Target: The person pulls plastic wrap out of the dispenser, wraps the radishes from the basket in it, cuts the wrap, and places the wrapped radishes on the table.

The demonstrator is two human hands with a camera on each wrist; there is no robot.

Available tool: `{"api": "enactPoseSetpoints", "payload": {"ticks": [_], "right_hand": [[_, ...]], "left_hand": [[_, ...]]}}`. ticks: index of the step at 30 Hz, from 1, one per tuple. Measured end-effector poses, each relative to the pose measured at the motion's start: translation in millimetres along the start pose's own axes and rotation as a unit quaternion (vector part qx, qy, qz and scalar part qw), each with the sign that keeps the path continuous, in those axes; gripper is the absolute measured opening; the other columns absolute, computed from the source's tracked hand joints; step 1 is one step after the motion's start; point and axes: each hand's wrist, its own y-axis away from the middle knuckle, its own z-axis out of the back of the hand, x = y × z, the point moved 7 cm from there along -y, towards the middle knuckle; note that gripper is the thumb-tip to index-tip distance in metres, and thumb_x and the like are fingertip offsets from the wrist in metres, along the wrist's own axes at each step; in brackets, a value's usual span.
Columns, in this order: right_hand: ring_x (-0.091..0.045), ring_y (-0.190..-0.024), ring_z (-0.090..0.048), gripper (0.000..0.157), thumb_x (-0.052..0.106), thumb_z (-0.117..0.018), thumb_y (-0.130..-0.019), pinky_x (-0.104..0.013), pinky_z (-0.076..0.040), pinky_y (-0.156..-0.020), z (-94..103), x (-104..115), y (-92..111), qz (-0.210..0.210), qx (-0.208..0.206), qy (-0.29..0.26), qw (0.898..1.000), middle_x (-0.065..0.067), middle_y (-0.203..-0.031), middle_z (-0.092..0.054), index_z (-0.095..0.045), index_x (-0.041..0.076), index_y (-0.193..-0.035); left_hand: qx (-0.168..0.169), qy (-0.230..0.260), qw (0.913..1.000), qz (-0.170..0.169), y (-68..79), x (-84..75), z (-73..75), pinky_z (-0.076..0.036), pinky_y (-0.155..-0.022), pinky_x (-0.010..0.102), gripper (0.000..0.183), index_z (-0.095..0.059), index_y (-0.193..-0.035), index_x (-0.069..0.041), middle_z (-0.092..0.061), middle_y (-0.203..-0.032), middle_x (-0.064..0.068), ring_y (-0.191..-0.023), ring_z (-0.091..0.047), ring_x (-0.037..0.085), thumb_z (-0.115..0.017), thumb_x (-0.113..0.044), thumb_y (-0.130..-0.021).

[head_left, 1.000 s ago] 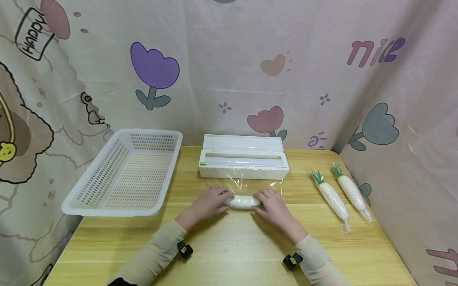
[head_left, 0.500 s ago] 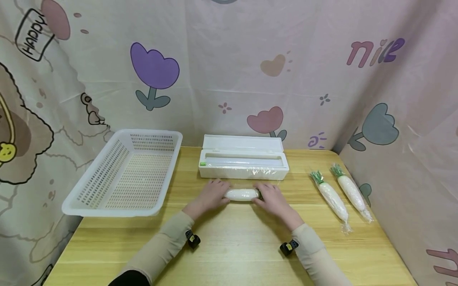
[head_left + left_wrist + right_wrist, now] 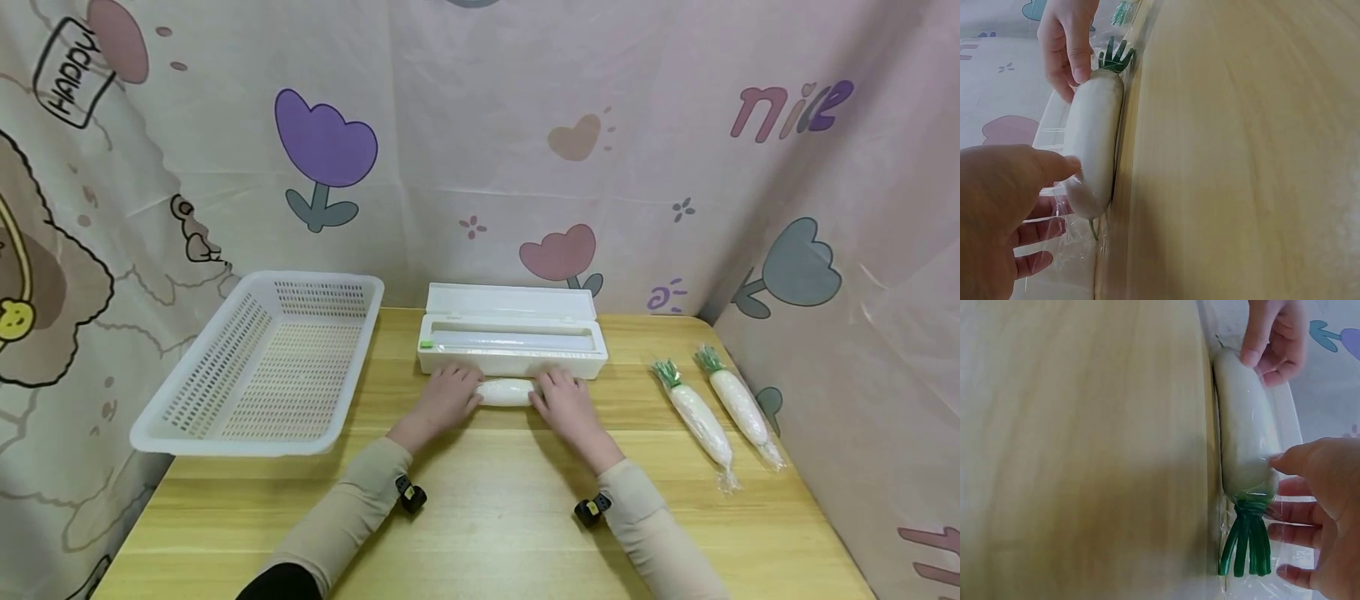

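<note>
A white radish [image 3: 506, 392] with green stems lies crosswise on the table, close in front of a white cling film box [image 3: 512, 354] whose lid stands up. Clear film [image 3: 1072, 256] covers the radish and spreads around it. My left hand [image 3: 450, 395] holds the root end, its thumb on the near side and its fingers on the far side. At the leafy end, my right hand [image 3: 564, 402] holds the radish the same way. The green stems [image 3: 1247, 544] show in both wrist views but are mostly hidden in the head view.
On the left of the table stands a white perforated basket [image 3: 360, 358]. Two film-wrapped radishes, one inner [image 3: 701, 425] and one outer [image 3: 742, 407], lie at the right edge. A printed curtain [image 3: 450, 167] hangs behind and at both sides.
Both hands have moved forward with the radish, rolling it up against the box. The stretch of film between the radish and the box has shortened until little of it shows.
</note>
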Motion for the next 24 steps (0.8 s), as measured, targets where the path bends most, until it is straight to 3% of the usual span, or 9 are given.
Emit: {"api": "enactPoseSetpoints", "payload": {"ticks": [7, 24], "right_hand": [[-0.033, -0.123, -0.051, 0.037, 0.032, -0.060, -0.095, -0.057, -0.038, -0.102, 1.3, 0.9, -1.7, -0.011, -0.006, -0.016, 1.000, -0.012, -0.128, -0.060, -0.061, 0.011, -0.125], [-0.032, -0.121, -0.052, 0.036, 0.030, -0.069, -0.090, -0.058, -0.040, -0.100, 9.8, 3.1, 2.1, 0.022, -0.029, -0.013, 0.999, -0.011, -0.125, -0.061, -0.063, 0.011, -0.120]], "left_hand": [[-0.033, 0.004, 0.9994, 0.012, -1.5, 4.5, 3.7, -0.043, -0.102, 0.050, 0.020, -0.065, -0.112, -0.018, -0.063, -0.123, 0.004, -0.118, -0.055, 0.028, -0.059, -0.031, -0.096], [-0.066, 0.010, 0.9977, 0.002, 11.0, 10.2, 13.5, -0.047, -0.097, 0.049, 0.025, -0.067, -0.115, -0.019, -0.064, -0.119, 0.003, -0.116, -0.056, 0.026, -0.066, -0.029, -0.092]]}}
